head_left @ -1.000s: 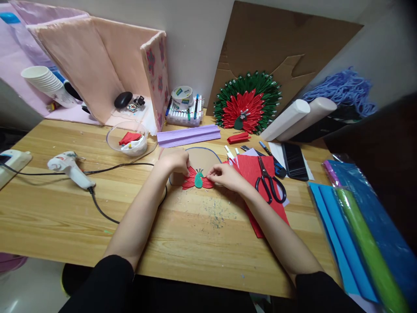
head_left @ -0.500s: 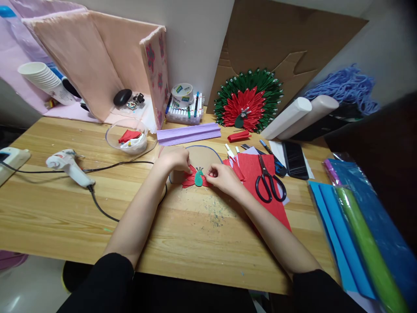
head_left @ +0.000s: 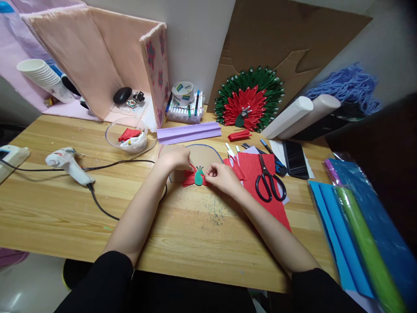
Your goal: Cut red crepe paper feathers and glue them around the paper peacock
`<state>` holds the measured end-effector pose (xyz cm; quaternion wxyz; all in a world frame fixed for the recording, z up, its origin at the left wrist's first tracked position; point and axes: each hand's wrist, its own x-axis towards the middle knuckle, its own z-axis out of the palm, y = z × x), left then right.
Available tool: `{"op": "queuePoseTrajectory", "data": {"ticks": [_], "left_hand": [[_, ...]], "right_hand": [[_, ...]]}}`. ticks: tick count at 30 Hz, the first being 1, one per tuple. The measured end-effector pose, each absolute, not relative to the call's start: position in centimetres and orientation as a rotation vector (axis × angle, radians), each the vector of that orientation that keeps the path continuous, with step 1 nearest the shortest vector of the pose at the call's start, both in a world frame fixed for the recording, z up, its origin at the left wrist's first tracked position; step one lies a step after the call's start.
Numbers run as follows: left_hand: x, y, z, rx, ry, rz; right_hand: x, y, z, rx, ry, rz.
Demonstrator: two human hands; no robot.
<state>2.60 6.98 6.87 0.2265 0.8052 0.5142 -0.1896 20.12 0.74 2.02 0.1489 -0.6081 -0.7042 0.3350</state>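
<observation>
In front of me a cardboard piece with a blue drawn outline (head_left: pixel 204 154) lies on the table. At its lower edge sits a green peacock body cutout (head_left: pixel 198 177), with a small crest on its head and red crepe paper petals (head_left: pixel 189 179) fanned to both sides. My left hand (head_left: pixel 177 160) bends over the petals on the left, its fingertips pressed at a red petal and partly hidden. From the right, my right hand (head_left: pixel 219 174) pinches a red petal beside the green body.
Black-handled scissors (head_left: pixel 269 178) lie on red crepe paper (head_left: pixel 254 167) at the right. A glue gun (head_left: pixel 70 165) with its cord rests at the left. Behind stand a finished red and green peacock (head_left: pixel 249 100), purple crepe paper (head_left: pixel 189 132) and a clear bowl (head_left: pixel 127 135).
My left fingertips have lifted slightly at the left petals, and a thin red petal now stands near them. My right hand stays almost in place at the right side.
</observation>
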Motion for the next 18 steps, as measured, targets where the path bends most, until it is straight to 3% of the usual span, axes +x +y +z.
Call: {"op": "queuePoseTrajectory", "data": {"ticks": [18], "left_hand": [[5.8,5.6,5.1,2.272,1.272,-0.412]], "right_hand": [[21.5,1.5,2.1,-1.578,-2.086,1.156]]}}
